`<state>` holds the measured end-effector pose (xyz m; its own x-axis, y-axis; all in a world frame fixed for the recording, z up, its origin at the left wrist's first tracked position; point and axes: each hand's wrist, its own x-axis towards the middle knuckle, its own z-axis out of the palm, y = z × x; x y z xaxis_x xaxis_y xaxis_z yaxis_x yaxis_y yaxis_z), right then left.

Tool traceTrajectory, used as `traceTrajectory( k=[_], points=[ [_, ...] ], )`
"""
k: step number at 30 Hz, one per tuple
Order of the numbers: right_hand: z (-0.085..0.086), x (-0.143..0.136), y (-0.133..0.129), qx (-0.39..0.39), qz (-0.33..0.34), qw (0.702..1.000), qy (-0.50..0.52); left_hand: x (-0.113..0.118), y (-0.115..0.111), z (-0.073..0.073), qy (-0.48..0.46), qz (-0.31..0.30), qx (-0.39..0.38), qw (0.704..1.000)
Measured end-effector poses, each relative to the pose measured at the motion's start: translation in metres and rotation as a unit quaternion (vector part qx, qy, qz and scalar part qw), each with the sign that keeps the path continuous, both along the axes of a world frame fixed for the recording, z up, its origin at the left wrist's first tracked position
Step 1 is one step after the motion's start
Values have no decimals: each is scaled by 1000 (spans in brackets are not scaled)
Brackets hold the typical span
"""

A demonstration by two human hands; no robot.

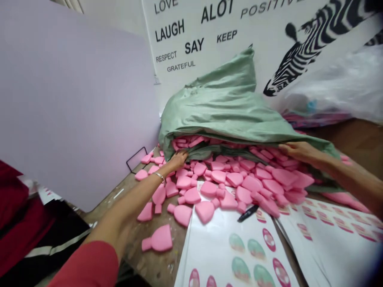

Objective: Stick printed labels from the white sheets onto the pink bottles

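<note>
A large green woven sack [221,107] lies on its side with its mouth towards me. Many pink paddle-shaped pieces [215,175], foam-like with short handles, spill out of it over the table and the printed sheets. My left hand [179,158], with a bracelet on the wrist, is closed on the lower edge of the mouth at the left. At the right end, my right hand [299,152] has its fingers on the sack's upper edge, thumb and fingers pinching the cloth. More pink pieces show inside between the two hands.
Printed sticker sheets [221,247] lie in front, with another stack [338,239] at the right. A black pen [247,213] rests on the sheets. A black wire frame [136,159] stands at the left by a pale panel [74,99]. Behind at the right is a clear plastic bag [338,85].
</note>
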<state>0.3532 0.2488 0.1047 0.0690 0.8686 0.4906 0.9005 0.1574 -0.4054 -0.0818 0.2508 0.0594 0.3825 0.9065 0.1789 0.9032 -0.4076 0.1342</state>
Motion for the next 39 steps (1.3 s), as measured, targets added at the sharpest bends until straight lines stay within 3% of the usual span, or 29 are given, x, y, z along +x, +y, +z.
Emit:
traceTrajectory(
  k=[4, 5, 6, 8, 10, 13, 15, 18, 22, 25, 28, 30, 32, 34, 36, 39],
  points=[
    [-39, -42, -82, -90, 107, 989, -38, -20, -68, 28, -82, 35, 30, 996],
    [-51, -54, -106, -101, 149, 982, -50, -30, -93, 32, -102, 48, 38, 993],
    [-64, -65, -129, -105, 234, 962, -92, -41, -120, 32, -119, 61, 42, 990],
    [-89, -81, -166, -80, 301, 932, -187, -65, -178, 20, -197, 112, 51, 973],
    [-110, -88, -190, -38, 280, 925, -255, -83, -236, -4, -252, 175, 28, 951],
    [-128, -92, -202, -8, 238, 927, -289, -91, -305, -38, -258, 215, 11, 942],
    [-131, -97, -200, -16, 234, 932, -278, -87, -330, -50, -236, 213, 23, 948],
    [-127, -106, -199, -85, 225, 947, -211, -78, -338, -54, -176, 196, 15, 965],
    [-116, -117, -216, -198, 183, 956, -113, -70, -317, -56, -122, 169, -62, 976],
    [-101, -124, -243, -150, 156, 975, -56, -67, -305, -55, -129, 150, -69, 978],
    [-82, -137, -281, -121, 126, 983, 57, -59, -312, -38, -150, 119, -56, 980],
    [-72, -154, -306, -187, 133, 949, 215, -47, -325, -19, -184, 68, -49, 979],
    [-66, -176, -328, -260, 181, 880, 355, -29, -340, -1, -216, -3, -73, 974],
    [-65, -198, -345, -310, 209, 831, 411, -10, -351, 10, -238, -66, -124, 961],
    [-70, -213, -357, -341, 224, 805, 431, 7, -358, 9, -269, -93, -167, 944],
    [-82, -221, -370, -369, 206, 770, 479, 27, -359, -8, -391, -28, -203, 897]
  ],
)
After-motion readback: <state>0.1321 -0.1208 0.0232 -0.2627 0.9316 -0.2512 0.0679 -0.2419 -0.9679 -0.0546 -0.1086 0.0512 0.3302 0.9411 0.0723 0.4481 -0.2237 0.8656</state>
